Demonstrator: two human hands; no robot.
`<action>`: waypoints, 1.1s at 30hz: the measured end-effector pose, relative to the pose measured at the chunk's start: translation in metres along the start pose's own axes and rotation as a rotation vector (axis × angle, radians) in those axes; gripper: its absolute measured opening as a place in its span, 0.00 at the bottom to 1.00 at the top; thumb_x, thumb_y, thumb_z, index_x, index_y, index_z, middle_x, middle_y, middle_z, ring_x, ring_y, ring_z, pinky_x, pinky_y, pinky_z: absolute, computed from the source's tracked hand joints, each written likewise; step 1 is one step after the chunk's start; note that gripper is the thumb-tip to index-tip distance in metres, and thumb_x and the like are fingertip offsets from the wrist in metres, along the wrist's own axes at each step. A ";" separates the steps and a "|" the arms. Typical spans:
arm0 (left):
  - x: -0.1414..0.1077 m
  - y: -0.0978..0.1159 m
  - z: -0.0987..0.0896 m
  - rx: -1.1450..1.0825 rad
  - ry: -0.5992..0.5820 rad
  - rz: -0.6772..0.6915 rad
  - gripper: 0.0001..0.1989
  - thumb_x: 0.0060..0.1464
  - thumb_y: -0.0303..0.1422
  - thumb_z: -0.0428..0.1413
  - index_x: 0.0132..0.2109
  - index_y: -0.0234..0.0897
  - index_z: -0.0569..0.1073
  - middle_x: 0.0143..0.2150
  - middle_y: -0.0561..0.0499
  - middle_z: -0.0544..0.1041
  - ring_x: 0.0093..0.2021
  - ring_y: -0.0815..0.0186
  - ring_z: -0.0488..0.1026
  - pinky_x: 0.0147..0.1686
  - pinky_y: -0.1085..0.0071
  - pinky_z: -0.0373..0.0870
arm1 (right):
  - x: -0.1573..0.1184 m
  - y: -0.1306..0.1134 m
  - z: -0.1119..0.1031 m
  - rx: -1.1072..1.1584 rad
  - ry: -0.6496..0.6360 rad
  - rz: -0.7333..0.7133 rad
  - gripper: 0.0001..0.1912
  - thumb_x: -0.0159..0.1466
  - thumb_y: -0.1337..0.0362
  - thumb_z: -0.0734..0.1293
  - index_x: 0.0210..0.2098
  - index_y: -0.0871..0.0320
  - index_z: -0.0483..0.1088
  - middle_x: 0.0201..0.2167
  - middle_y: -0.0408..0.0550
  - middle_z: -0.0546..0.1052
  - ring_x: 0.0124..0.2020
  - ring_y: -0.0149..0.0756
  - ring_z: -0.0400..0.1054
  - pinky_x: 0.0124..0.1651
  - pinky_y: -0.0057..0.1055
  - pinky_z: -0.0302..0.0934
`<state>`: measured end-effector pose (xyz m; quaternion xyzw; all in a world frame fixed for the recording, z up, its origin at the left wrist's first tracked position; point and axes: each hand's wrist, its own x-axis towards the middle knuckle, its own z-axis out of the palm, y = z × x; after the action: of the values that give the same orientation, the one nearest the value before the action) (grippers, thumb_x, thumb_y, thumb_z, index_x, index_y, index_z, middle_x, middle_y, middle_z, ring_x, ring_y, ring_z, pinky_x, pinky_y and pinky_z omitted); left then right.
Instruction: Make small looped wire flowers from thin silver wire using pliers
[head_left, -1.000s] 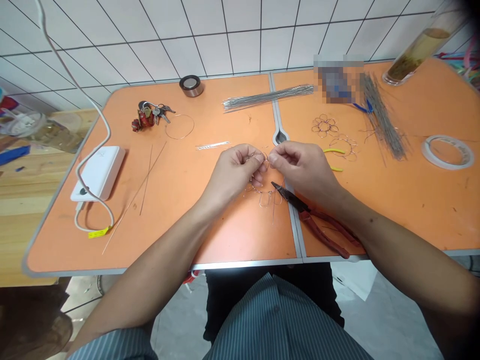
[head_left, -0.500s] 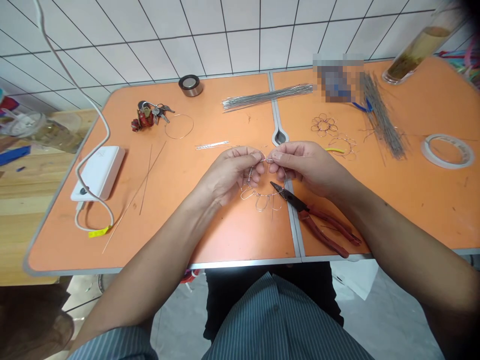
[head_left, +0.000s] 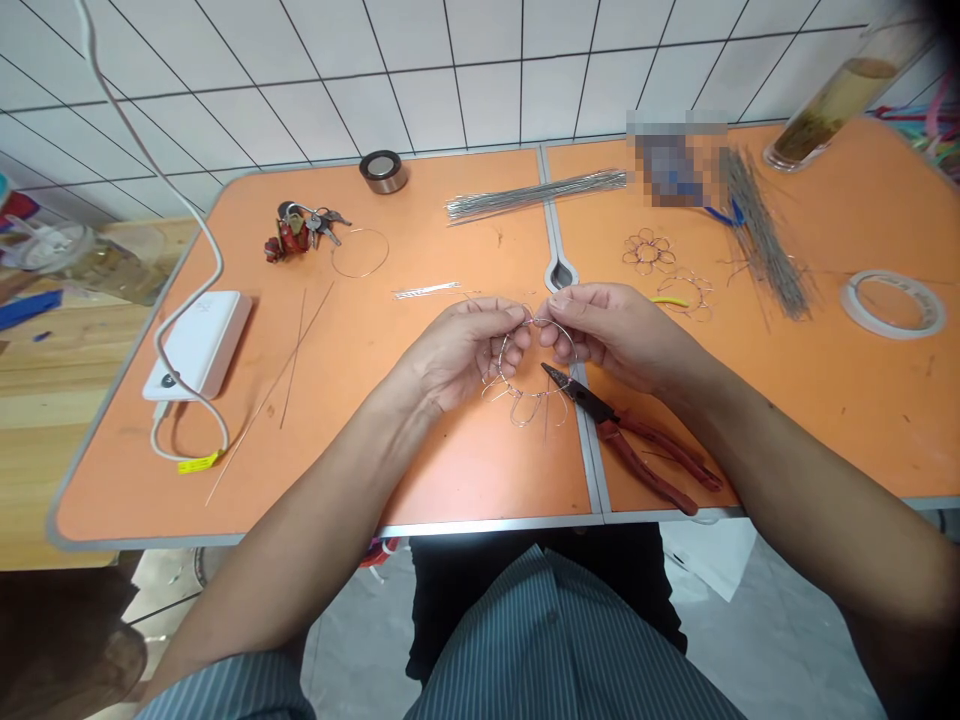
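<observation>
Between my hands is a thin wire ring (head_left: 537, 393) with petal-like loops along its lower edge. My left hand (head_left: 486, 340) pinches the ring at its upper left between thumb and fingertips. On the other side, my right hand (head_left: 600, 325) is closed on the wire at the top, its fingertips close to the left ones. Just below the right hand lie pliers (head_left: 626, 435) with red handles, their dark jaws pointing at the ring. Flower-shaped wire pieces (head_left: 649, 250) rest on the orange table (head_left: 480, 470) beyond my right hand, near a short yellow strip (head_left: 669, 300).
Bundles of straight wire (head_left: 536, 195) lie at the back. Keys (head_left: 307, 228), a dark tape roll (head_left: 382, 172) and a wire circle (head_left: 360, 253) sit back left. A white power bank (head_left: 199, 345) with a cable is at left; a white tape roll (head_left: 892, 304) at right.
My right fingers have shifted slightly on the wire, and more of the ring's round outline now shows between my hands. The pliers and other things stay in place.
</observation>
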<state>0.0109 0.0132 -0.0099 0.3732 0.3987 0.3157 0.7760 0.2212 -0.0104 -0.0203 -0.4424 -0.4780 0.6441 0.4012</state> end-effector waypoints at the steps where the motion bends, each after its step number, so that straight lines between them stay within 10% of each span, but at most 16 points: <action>1: 0.000 0.000 0.000 0.004 0.003 0.006 0.10 0.63 0.26 0.62 0.31 0.32 0.79 0.27 0.50 0.78 0.21 0.74 0.71 0.22 0.78 0.68 | 0.000 0.001 0.000 -0.015 0.001 -0.009 0.21 0.62 0.44 0.82 0.35 0.57 0.82 0.36 0.49 0.83 0.31 0.31 0.71 0.32 0.29 0.68; 15: -0.004 0.006 0.000 0.085 0.120 0.133 0.07 0.61 0.26 0.65 0.33 0.32 0.78 0.29 0.50 0.80 0.21 0.72 0.73 0.22 0.77 0.70 | -0.021 -0.031 -0.007 -0.691 0.290 -0.309 0.08 0.71 0.59 0.73 0.37 0.56 0.79 0.33 0.46 0.81 0.34 0.35 0.73 0.40 0.33 0.65; 23: -0.003 0.014 -0.005 0.036 0.175 0.162 0.07 0.61 0.24 0.61 0.32 0.32 0.77 0.29 0.49 0.79 0.21 0.71 0.72 0.21 0.76 0.70 | -0.075 -0.037 -0.046 -1.248 0.444 -0.189 0.10 0.72 0.62 0.68 0.38 0.56 0.81 0.35 0.49 0.83 0.35 0.40 0.72 0.37 0.37 0.57; 33: 0.003 0.009 -0.015 0.073 0.136 0.206 0.02 0.57 0.27 0.64 0.36 0.32 0.80 0.34 0.48 0.81 0.25 0.71 0.74 0.23 0.78 0.73 | -0.165 0.016 0.030 -1.559 0.286 0.141 0.24 0.72 0.48 0.74 0.61 0.53 0.74 0.50 0.52 0.80 0.47 0.49 0.75 0.42 0.40 0.62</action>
<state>-0.0024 0.0253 -0.0092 0.4182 0.4211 0.4036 0.6964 0.2387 -0.1767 -0.0007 -0.7032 -0.7059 0.0846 -0.0082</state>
